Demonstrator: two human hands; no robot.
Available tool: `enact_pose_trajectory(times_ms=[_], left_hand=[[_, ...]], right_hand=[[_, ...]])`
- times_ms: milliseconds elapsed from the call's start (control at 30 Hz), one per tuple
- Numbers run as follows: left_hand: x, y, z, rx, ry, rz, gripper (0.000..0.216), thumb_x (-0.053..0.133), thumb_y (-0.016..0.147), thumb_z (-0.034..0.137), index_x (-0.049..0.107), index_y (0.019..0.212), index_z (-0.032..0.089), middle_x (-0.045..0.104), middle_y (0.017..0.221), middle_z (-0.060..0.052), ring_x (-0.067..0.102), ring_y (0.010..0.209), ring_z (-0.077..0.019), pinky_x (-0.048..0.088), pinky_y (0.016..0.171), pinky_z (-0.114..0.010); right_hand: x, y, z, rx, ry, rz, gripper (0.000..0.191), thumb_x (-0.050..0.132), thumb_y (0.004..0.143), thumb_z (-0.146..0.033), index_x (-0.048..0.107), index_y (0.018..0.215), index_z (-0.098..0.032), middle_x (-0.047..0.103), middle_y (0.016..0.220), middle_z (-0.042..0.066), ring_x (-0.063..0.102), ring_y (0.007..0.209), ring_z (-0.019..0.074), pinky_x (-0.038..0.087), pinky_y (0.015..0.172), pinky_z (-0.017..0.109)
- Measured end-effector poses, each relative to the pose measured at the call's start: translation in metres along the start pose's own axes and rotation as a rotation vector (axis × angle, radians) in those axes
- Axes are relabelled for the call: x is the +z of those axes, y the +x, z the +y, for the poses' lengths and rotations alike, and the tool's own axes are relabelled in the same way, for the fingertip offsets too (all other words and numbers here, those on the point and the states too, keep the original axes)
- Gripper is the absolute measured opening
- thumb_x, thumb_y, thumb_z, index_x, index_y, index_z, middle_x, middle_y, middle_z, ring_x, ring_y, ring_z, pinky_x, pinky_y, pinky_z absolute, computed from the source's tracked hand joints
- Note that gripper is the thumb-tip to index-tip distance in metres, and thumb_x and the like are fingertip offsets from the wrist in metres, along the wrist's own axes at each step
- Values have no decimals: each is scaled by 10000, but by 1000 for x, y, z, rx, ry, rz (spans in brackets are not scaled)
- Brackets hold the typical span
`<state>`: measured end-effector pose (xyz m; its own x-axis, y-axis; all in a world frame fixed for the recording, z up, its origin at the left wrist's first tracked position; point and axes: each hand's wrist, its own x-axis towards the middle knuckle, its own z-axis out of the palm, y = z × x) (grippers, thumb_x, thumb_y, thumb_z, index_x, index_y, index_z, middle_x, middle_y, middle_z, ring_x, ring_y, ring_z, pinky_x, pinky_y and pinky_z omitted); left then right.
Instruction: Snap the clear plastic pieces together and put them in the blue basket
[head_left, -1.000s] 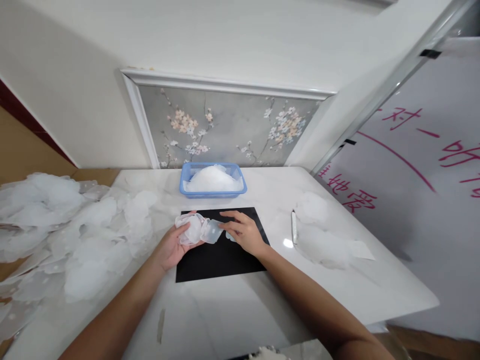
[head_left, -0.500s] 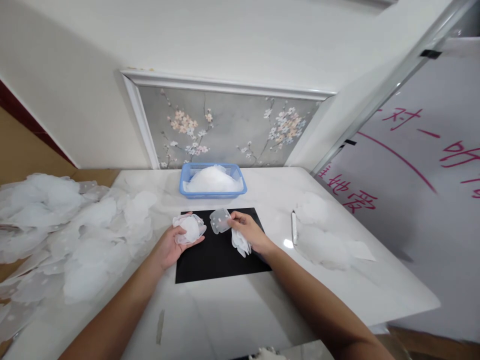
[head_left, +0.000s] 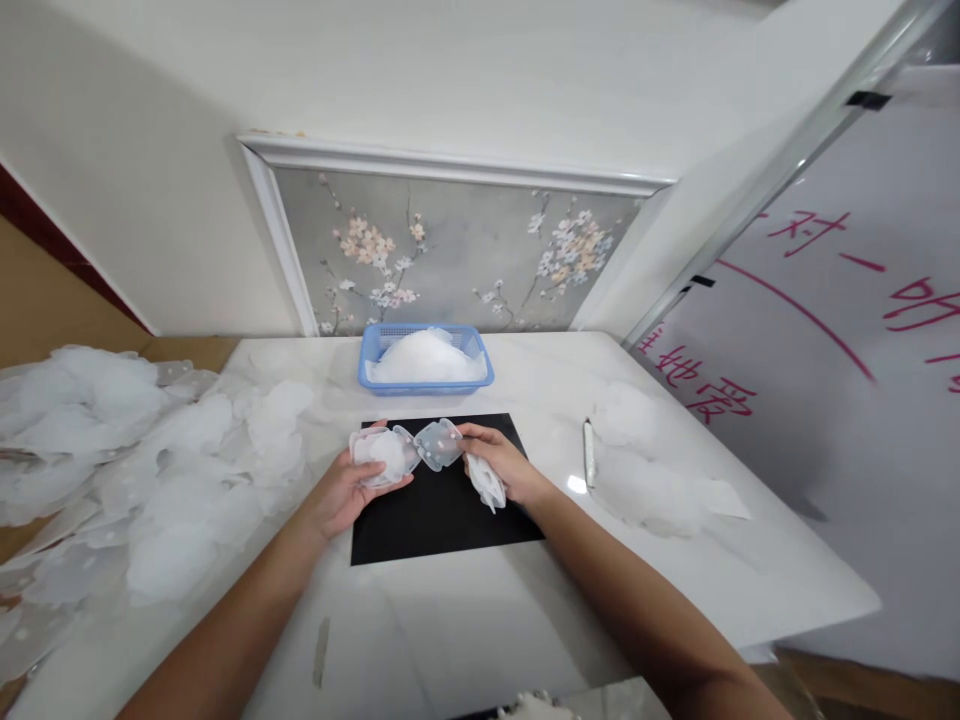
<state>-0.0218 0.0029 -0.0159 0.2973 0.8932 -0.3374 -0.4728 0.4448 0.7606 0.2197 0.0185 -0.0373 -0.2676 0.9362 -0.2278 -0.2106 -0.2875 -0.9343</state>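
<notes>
Over a black mat (head_left: 420, 535), my left hand (head_left: 345, 492) holds a small stack of sheer white fabric pieces (head_left: 384, 455), with the thumb pressed on top. My right hand (head_left: 504, 462) pinches one translucent dotted piece (head_left: 439, 445) between thumb and fingertips. A folded white bunch (head_left: 486, 482) of the same material is tucked under its other fingers. The dotted piece meets the right edge of the stack, or overlaps it; I cannot tell which.
A blue basket (head_left: 427, 388) of white pieces stands behind the mat. Loose sheer pieces (head_left: 195, 500) heap up at the left. To the right lie a white pen-like tool (head_left: 589, 455) and more white pieces (head_left: 652, 490). A whiteboard (head_left: 825, 450) with red writing borders the table's right side.
The gap between the dotted piece and the left-hand stack has closed. A piece in the left hand now reaches further right, and the bunch in my right hand has turned a little.
</notes>
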Motion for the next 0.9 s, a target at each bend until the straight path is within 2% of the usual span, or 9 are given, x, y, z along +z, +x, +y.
enact_pose_trajectory(times_ms=[133, 233, 300, 400, 467, 533, 667, 767, 900], left_hand=[[1, 0, -2, -17, 22, -1, 787, 705, 720, 57, 412, 1404, 315, 677, 1187, -61, 606, 1161, -311, 461, 1006, -557], [5, -2, -5, -41, 70, -24, 758, 726, 710, 76, 440, 1380, 287, 669, 1198, -76, 622, 1131, -312, 487, 978, -545], [8, -4, -6, -53, 109, -39, 737, 735, 708, 90, 454, 1365, 272, 656, 1223, -86, 627, 1119, -307, 498, 968, -536], [12, -7, -7, -59, 144, -46, 717, 735, 716, 106, 458, 1360, 261, 637, 1255, -94, 623, 1119, -296, 510, 961, -514], [13, -8, -7, -56, 140, -36, 707, 726, 724, 101, 459, 1360, 254, 644, 1237, -93, 630, 1100, -285, 521, 948, -503], [14, -7, -5, -55, 109, -17, 702, 708, 734, 88, 454, 1368, 250, 661, 1199, -86, 646, 1063, -275, 530, 936, -503], [13, -6, -3, -60, 0, 10, 734, 632, 746, 37, 409, 1412, 250, 696, 1121, -68, 666, 1014, -269, 517, 943, -538], [11, -5, -2, -57, -50, 1, 784, 570, 731, -2, 362, 1443, 251, 715, 1082, -62, 669, 1020, -271, 493, 964, -560], [9, -3, -3, -58, -48, 0, 775, 499, 754, 18, 290, 1475, 212, 722, 1073, -110, 673, 1037, -295, 477, 973, -564]], right_hand=[[0, -3, -4, -160, -185, 74, 258, 554, 798, -415, 642, 699, -194, 471, 513, -28, 398, 441, 103, 310, 444, 240], [5, -10, -9, -350, -561, 30, 238, 606, 809, -412, 681, 920, -216, 446, 547, -47, 443, 507, 120, 349, 527, 249], [9, -14, -7, -470, -797, -72, 380, 686, 776, -399, 648, 1120, -243, 493, 612, -51, 477, 545, 121, 368, 576, 249], [14, -14, 0, -652, -1017, -160, 296, 622, 845, -310, 656, 1133, -252, 585, 711, -14, 521, 600, 129, 387, 616, 254], [14, -11, 4, -789, -1108, -99, 210, 528, 887, -216, 703, 1000, -239, 599, 713, 10, 534, 627, 137, 393, 628, 259], [13, -9, 6, -899, -1160, -11, 247, 481, 898, -167, 720, 896, -229, 570, 655, 14, 521, 612, 140, 394, 613, 260], [8, -7, 5, -1028, -1132, 99, 235, 502, 901, -155, 721, 846, -221, 538, 585, 9, 494, 610, 150, 401, 583, 262], [6, -8, 2, -1012, -1007, 118, 191, 538, 881, -164, 715, 836, -219, 578, 617, 21, 515, 670, 166, 421, 597, 268], [8, -8, -2, -636, -701, 147, 129, 634, 836, -299, 657, 753, -203, 584, 660, 5, 516, 618, 144, 409, 568, 263]])
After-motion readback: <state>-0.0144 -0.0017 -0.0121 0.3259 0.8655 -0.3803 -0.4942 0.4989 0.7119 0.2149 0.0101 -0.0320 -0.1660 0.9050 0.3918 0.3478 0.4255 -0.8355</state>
